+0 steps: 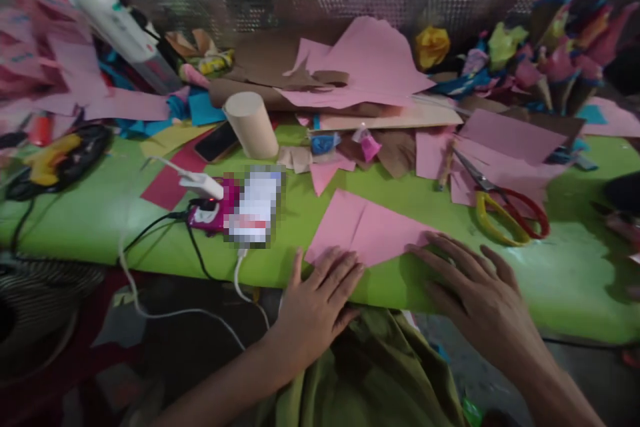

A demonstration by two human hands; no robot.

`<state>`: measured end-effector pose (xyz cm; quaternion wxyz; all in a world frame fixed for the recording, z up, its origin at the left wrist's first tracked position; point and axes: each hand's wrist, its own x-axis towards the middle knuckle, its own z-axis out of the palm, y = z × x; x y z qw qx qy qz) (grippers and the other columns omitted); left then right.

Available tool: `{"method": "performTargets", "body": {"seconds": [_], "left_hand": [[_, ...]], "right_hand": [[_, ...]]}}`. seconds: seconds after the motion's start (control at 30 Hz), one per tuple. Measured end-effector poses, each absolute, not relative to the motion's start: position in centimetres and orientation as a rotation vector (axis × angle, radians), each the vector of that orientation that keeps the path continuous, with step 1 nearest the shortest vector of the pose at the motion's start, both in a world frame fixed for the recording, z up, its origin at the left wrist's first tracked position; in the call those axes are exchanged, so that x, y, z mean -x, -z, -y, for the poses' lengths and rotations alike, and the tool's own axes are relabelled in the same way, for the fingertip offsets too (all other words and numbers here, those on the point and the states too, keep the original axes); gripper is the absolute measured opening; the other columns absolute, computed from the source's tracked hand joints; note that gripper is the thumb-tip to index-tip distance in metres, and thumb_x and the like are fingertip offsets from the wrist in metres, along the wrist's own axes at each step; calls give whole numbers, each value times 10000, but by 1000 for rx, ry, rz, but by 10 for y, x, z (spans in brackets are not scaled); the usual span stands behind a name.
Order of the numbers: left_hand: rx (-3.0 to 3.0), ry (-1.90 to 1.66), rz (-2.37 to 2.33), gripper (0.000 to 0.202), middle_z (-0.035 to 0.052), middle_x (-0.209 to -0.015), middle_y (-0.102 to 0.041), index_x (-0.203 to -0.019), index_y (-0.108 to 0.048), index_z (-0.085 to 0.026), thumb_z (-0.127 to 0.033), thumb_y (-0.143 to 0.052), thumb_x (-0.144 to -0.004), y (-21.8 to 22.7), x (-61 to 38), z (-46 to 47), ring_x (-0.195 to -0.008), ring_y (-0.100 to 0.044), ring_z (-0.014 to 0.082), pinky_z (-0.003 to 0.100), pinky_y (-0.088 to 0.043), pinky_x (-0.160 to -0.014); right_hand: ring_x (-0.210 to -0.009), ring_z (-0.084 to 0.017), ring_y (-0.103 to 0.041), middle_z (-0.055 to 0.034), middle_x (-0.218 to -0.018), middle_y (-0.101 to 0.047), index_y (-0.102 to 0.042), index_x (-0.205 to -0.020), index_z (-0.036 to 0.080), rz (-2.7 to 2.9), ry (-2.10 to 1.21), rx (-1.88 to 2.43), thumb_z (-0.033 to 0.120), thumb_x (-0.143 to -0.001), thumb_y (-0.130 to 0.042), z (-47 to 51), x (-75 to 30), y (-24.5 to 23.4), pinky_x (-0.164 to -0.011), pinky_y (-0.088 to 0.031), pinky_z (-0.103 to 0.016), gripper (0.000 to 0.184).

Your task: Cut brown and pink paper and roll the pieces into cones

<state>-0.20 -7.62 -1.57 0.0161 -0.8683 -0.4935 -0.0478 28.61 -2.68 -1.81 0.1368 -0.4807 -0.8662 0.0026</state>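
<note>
A piece of pink paper (367, 223) with a crease across it lies flat near the front edge of the green table. My left hand (325, 290) rests on its near left edge, fingers stretched out and lying flat. At the paper's right corner is my right hand (470, 280), its fingers spread and the fingertips touching the corner. Neither hand is closed around anything. Beyond my right hand lie scissors (500, 203) with yellow and red handles. Left of the paper, a phone (257, 207) with a lit screen has a white cable plugged into it.
A magenta power strip (215, 210) with a white plug and cables sits at left. Behind stand a cardboard tube (251, 125), a dark phone (216, 142) and piled pink and brown paper (360, 63). Paper flowers (565, 47) fill the back right; a yellow glue gun (53, 157) lies far left.
</note>
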Motion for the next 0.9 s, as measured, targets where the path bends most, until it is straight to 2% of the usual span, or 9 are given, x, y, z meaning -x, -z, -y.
{"method": "performTargets", "body": {"seconds": [0.1,0.23,0.37,0.47,0.53,0.6,0.77,0.83,0.9], "left_hand": [[2698,168,1493,617,41,-1617,-420,-1562,-358,-240,-527,-381,-1015,16,2,76,-1519,-266,243,574,-130,-1250],[2700,188,1477,579,4,-1651,-354,-1553,-370,-247,-504,-329,-1036,16,3,77,-1512,-265,236,576,-97,-1251],[2694,169,1487,587,28,-1649,-358,-1563,-354,-241,-502,-322,-1039,14,3,78,-1514,-269,243,546,-189,-1225],[2680,160,1526,607,44,-1638,-379,-1566,-351,-225,-511,-352,-1030,11,-1,79,-1492,-312,246,494,-307,-1161],[2672,162,1580,626,51,-1637,-382,-1566,-352,-205,-513,-385,-1021,9,-7,82,-1465,-353,243,446,-379,-1098],[2691,167,1625,658,74,-1633,-388,-1562,-351,-168,-498,-453,-1002,6,-15,85,-1425,-406,242,409,-431,-1034],[2788,364,1757,648,179,-1468,-576,-1470,-441,-79,-352,-643,-918,-3,-30,89,-1240,-579,278,404,-506,-959],[2834,554,1795,544,171,-1370,-650,-1406,-491,-86,-276,-634,-917,-7,-26,86,-1195,-615,272,401,-517,-981],[2926,732,1776,424,119,-1328,-681,-1358,-527,-145,-203,-572,-941,-10,-16,79,-1201,-624,229,372,-517,-1011]], "right_hand": [[-1338,-348,-552,-111,-1511,-547,-488,-1481,295,2552,29,1291,378,-1007,-442,33,-276,16,-1107,-334,-580,483],[-1325,-303,-579,-75,-1501,-564,-392,-1540,289,2659,-23,1170,351,-1019,-433,35,-274,23,-1108,-337,-530,526],[-1272,-319,-622,-73,-1438,-624,-378,-1544,309,2538,56,1331,338,-1041,-392,24,-292,29,-1066,-376,-554,504],[-1251,-364,-628,-114,-1403,-646,-362,-1561,307,2460,143,1440,349,-1029,-431,18,-299,25,-1014,-427,-564,538],[-1216,-377,-640,-144,-1386,-651,-364,-1566,294,2411,171,1447,317,-1007,-488,20,-292,19,-961,-467,-539,573],[-1167,-345,-656,-131,-1376,-660,-373,-1562,297,2402,85,1349,259,-987,-524,27,-277,14,-929,-490,-496,596],[-1124,-259,-660,-97,-1351,-683,-361,-1563,245,2555,-282,1037,222,-938,-587,44,-236,10,-931,-492,-425,665],[-1149,-252,-655,-88,-1328,-698,-417,-1526,234,2554,-351,1034,186,-917,-595,45,-230,12,-940,-481,-421,637],[-1176,-246,-650,-83,-1332,-697,-494,-1462,228,2547,-354,1029,175,-913,-598,44,-230,14,-962,-467,-422,561]]}}
